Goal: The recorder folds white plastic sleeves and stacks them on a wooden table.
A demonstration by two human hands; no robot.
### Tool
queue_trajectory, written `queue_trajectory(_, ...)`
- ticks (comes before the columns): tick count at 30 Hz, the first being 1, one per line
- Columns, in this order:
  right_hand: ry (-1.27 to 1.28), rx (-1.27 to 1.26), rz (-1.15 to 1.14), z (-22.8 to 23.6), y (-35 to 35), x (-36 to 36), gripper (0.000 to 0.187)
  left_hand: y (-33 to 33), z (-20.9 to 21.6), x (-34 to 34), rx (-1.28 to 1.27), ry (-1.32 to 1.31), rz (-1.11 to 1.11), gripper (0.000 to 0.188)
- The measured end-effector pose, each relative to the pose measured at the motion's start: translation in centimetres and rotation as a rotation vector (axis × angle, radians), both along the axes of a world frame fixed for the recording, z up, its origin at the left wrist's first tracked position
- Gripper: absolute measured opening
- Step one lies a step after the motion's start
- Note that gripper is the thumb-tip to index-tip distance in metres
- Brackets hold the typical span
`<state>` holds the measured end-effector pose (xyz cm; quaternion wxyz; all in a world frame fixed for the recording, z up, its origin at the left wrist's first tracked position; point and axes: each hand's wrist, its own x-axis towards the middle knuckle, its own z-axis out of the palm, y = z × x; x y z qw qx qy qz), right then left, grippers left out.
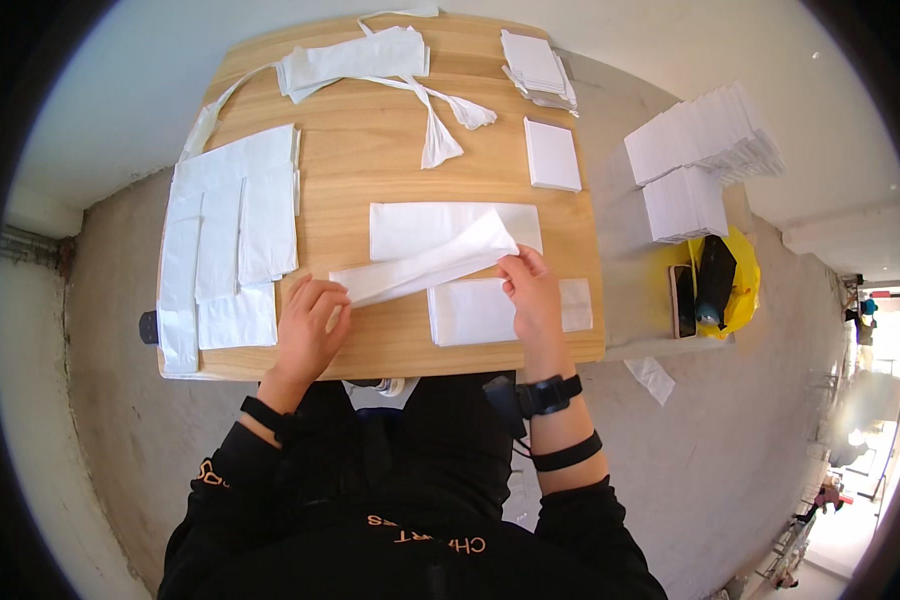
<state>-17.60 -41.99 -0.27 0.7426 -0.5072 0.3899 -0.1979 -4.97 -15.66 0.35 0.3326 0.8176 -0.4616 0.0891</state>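
Note:
A long white plastic bag (pixel 425 266), folded narrow, is stretched at a slant above the table between my two hands. My left hand (pixel 312 322) is closed on its lower left end. At the raised right end, which opens out wider, my right hand (pixel 533 292) pinches the corner between thumb and fingers. Under the held bag lies a flat white bag (pixel 400 225) on the tabletop. A small stack of flat white bags (pixel 475 315) sits closer to me, partly behind my right hand.
More flat white bags (pixel 268 228) overlap at the table's left. A white bundle with loose strips (pixel 355 58) lies at the far side. White card stacks (pixel 553 155) stand far right; more stacks (pixel 685 200), a yellow bag (pixel 745 290) and a phone (pixel 682 300) are beyond the wooden table (pixel 350 160).

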Motion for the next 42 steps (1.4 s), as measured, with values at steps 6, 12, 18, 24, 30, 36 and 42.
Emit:
queue_trajectory(6,-0.04,-0.137,0.077,0.6,4.7,-0.6,0.021,-1.3,1.4,-2.2,-0.029,0.141,0.013,0.015)
queue_trajectory(12,-0.082,-0.225,0.034,0.2,6.7,-0.7,0.019,-7.1,3.6,-3.7,-0.157,0.505,-0.048,0.017)
queue_trajectory(18,-0.032,-0.549,0.031,0.5,7.4,-1.2,0.015,-8.6,3.1,-3.9,-0.104,0.393,-0.096,0.013)
queue_trajectory(24,0.027,-0.639,0.017,0.5,7.5,-1.7,0.011,-7.7,2.3,-4.3,-0.128,0.5,-0.011,0.009)
queue_trajectory(30,0.003,-0.294,-0.009,-0.5,7.3,-2.5,0.012,-4.8,1.7,-4.3,-0.201,0.706,0.027,0.004)
queue_trajectory(36,-0.033,-0.116,-0.016,-0.2,7.5,-3.0,0.016,-1.9,-0.6,-3.5,-0.493,1.408,0.065,0.005)
queue_trajectory(42,-0.057,-0.35,0.135,-1.4,7.8,-3.4,0.036,-4.5,-0.1,-4.9,-0.441,1.465,-0.036,0.007)
